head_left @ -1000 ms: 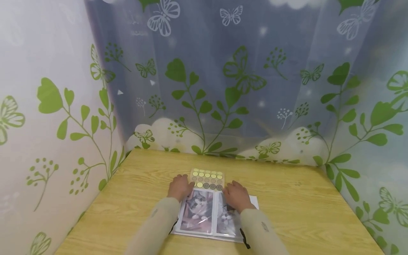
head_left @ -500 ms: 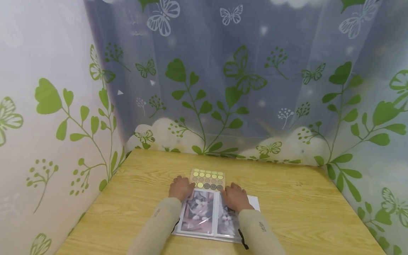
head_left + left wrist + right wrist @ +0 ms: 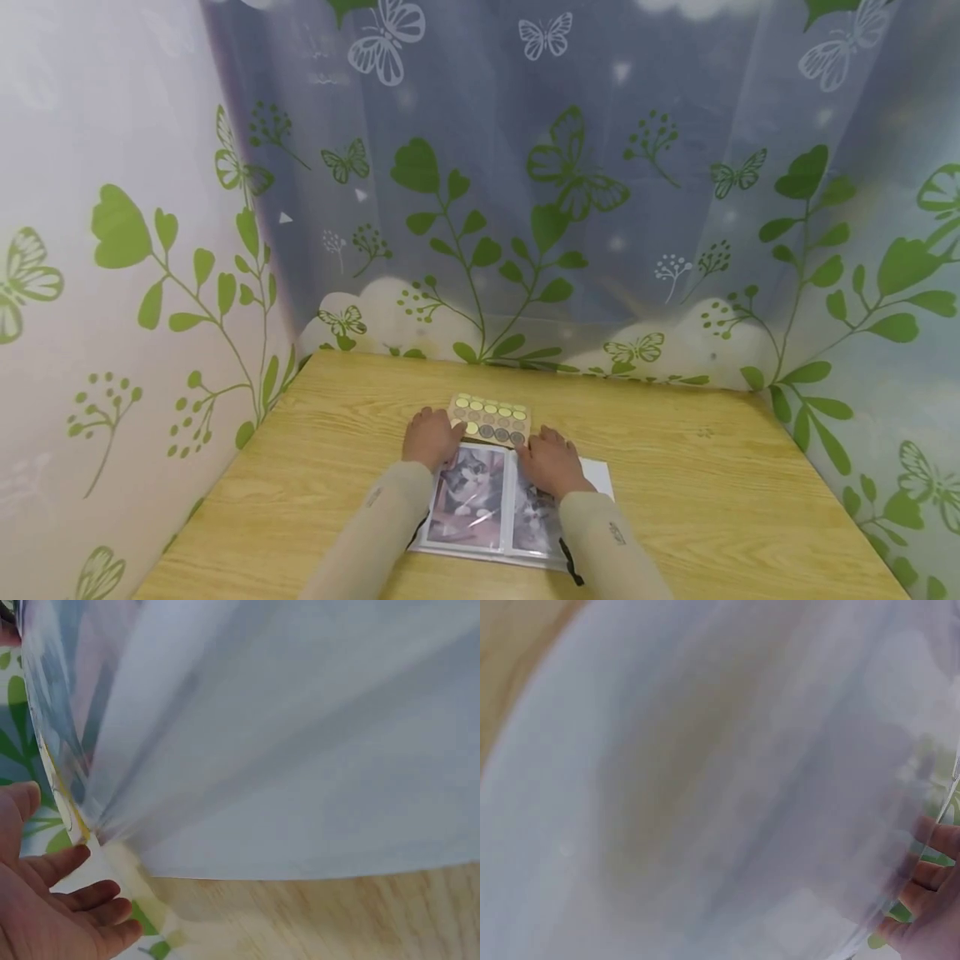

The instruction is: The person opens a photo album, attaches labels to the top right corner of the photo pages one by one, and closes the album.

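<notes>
In the head view, a photo album [image 3: 472,504] lies open on the table, cat photos in its clear sleeves. Just beyond its far edge is a tan board [image 3: 491,419] with rows of round yellow and grey discs. My left hand [image 3: 431,439] is at the album's far left corner, thumb over the board's near left corner. At the far right corner, my right hand [image 3: 553,464] lies over the right page. Loosely spread fingers [image 3: 60,866] show beside the page edge in the left wrist view. In the right wrist view, fingers [image 3: 930,874] overlap a clear sleeve's edge.
The wood-grain table [image 3: 697,492] reaches back to a curtain [image 3: 480,167] printed with leaves and butterflies. More of this fabric hangs at both sides. A white sheet [image 3: 598,477] shows beside the album's right edge, near my right wrist.
My left hand has shifted slightly up and to the right. The disc board has moved a little farther from the album, with a narrow dark gap between them. My right hand barely moves.
</notes>
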The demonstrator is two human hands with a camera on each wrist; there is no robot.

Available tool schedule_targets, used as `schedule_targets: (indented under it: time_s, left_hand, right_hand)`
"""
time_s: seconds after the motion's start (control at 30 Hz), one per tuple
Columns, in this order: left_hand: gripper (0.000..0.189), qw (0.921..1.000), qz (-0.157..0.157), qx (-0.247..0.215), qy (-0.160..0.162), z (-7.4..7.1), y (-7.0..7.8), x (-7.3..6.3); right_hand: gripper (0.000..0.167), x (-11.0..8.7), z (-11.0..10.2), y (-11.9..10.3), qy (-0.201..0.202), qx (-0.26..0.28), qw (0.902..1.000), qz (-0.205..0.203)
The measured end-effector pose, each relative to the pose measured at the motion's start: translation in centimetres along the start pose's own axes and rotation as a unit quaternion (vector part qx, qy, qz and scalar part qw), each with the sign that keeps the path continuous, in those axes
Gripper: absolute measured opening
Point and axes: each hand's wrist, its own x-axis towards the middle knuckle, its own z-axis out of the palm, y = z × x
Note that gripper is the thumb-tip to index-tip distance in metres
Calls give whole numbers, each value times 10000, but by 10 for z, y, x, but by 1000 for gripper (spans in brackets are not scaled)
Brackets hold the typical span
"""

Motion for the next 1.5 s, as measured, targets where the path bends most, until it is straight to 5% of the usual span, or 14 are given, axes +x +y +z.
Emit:
schedule_targets:
  time_s: [0.5, 1.1, 1.5]
  left_hand:
    - [52, 9991, -45, -78, 415, -7, 8, -7]
    - [56, 9904, -196, -1162, 718, -10, 23, -23]
    - [50, 9694, -524, -2331, 569, -2, 30, -33]
  right_hand:
    - [47, -5, -8, 0, 566, 44, 9979, -313]
    - [40, -26, -19, 13, 1375, 902, 9858, -339]
    - [34, -31, -20, 14, 1926, 1136, 9746, 72]
